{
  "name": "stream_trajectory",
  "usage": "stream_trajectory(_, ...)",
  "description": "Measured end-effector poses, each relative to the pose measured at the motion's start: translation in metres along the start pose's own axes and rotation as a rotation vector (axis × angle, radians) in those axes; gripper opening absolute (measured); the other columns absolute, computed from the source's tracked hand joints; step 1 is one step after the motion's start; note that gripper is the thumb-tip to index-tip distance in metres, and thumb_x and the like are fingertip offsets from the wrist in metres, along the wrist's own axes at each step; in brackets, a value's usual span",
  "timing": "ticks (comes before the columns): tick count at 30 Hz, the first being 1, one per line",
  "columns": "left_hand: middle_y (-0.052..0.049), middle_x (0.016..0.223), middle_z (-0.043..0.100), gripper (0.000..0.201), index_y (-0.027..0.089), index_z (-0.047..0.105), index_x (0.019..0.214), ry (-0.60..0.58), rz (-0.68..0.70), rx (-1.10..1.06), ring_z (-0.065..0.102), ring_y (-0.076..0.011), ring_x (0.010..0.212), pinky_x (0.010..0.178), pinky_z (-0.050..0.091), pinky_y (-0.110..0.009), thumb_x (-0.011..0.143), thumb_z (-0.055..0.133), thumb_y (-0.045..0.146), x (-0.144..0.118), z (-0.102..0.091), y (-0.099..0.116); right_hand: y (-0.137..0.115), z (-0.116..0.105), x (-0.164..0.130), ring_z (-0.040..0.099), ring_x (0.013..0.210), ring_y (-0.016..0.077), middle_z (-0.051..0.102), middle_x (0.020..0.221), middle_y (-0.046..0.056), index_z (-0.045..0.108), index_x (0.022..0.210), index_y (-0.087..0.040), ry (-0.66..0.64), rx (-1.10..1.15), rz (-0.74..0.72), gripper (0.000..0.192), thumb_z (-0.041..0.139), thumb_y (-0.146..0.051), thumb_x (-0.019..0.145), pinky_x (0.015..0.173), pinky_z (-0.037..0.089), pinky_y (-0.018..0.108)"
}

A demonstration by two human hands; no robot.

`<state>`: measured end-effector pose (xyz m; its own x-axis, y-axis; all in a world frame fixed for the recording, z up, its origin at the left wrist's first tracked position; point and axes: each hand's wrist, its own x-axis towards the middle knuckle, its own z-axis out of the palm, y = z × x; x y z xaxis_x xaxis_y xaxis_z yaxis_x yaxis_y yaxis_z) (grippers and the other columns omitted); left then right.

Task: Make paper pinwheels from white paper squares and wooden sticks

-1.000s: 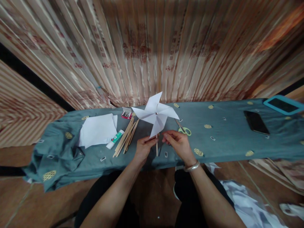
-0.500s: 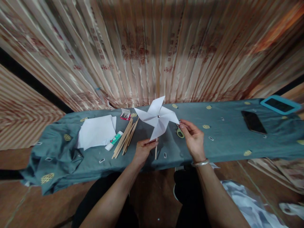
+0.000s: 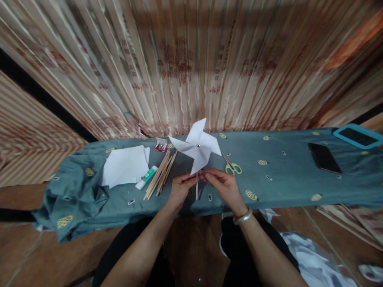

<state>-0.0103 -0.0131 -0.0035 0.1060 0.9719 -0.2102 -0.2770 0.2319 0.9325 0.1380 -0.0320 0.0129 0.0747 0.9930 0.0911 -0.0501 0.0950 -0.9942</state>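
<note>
A white paper pinwheel stands upright over the middle of the table, a silver pin at its centre and a thin wooden stick below. My left hand is closed around that stick, just under the blades. From the other side my right hand reaches in, its thumb and fingers pinched at the stick beside my left fingertips. Its fingertips partly hide the contact. Scissors with yellow-green handles lie just beyond my right hand. Left of the pinwheel are a bundle of wooden sticks and a glue stick.
A stack of white paper lies on the left of the cloth-covered table. A small red box of pins sits behind the sticks. To the right are a dark phone and a blue-framed tablet. A pleated curtain hangs behind.
My right hand has moved left from the tip of a right-hand blade down to the stick. The pinwheel stays in my left hand, and the scissors are now uncovered.
</note>
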Motion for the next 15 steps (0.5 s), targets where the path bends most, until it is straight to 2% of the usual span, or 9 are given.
stream_trajectory(2,-0.009,0.088,0.078,0.034,0.017,0.079,0.085,0.006,-0.006,-0.001,0.071,-0.0234,0.085,0.090,0.051,-0.037,0.055,0.085,0.032,0.000,-0.001,0.000,-0.002,0.000,-0.001,0.072,0.076,0.0190,0.077,0.081,0.005,0.076,0.086,-0.023,-0.041,-0.011,0.005,0.027,0.073,-0.046,0.074,0.076,0.058,0.034)
stream_trajectory(4,-0.009,0.086,0.078,0.035,0.017,0.079,0.083,0.038,-0.018,0.007,0.071,-0.0228,0.082,0.088,0.052,-0.037,0.052,0.087,0.032,0.001,-0.002,0.000,-0.005,-0.004,0.000,0.071,0.071,0.0184,0.077,0.076,0.004,0.076,0.083,-0.022,-0.011,-0.015,0.005,0.028,0.074,-0.047,0.072,0.072,0.058,0.033)
stream_trajectory(9,-0.008,0.087,0.078,0.032,0.019,0.079,0.078,0.056,-0.030,0.012,0.071,-0.0225,0.081,0.089,0.052,-0.038,0.050,0.087,0.030,0.001,-0.003,-0.002,-0.007,-0.027,0.011,0.069,0.068,0.0187,0.075,0.071,0.004,0.074,0.079,-0.021,0.263,-0.025,-0.027,0.031,0.074,-0.050,0.070,0.069,0.056,0.034)
stream_trajectory(12,-0.007,0.087,0.078,0.029,0.019,0.079,0.076,0.044,-0.031,0.018,0.071,-0.0227,0.083,0.090,0.052,-0.037,0.050,0.087,0.029,0.000,-0.002,-0.002,-0.003,-0.035,0.020,0.070,0.084,0.0207,0.077,0.087,0.007,0.073,0.090,-0.020,0.365,-0.017,-0.062,0.034,0.075,-0.048,0.070,0.081,0.055,0.037)
stream_trajectory(15,-0.007,0.086,0.078,0.028,0.019,0.079,0.077,0.024,-0.033,0.033,0.071,-0.0225,0.083,0.090,0.052,-0.036,0.051,0.086,0.028,-0.002,-0.002,-0.001,0.002,-0.035,0.027,0.069,0.099,0.0221,0.075,0.104,0.009,0.070,0.102,-0.021,0.332,0.018,-0.068,0.044,0.076,-0.048,0.069,0.092,0.052,0.039)
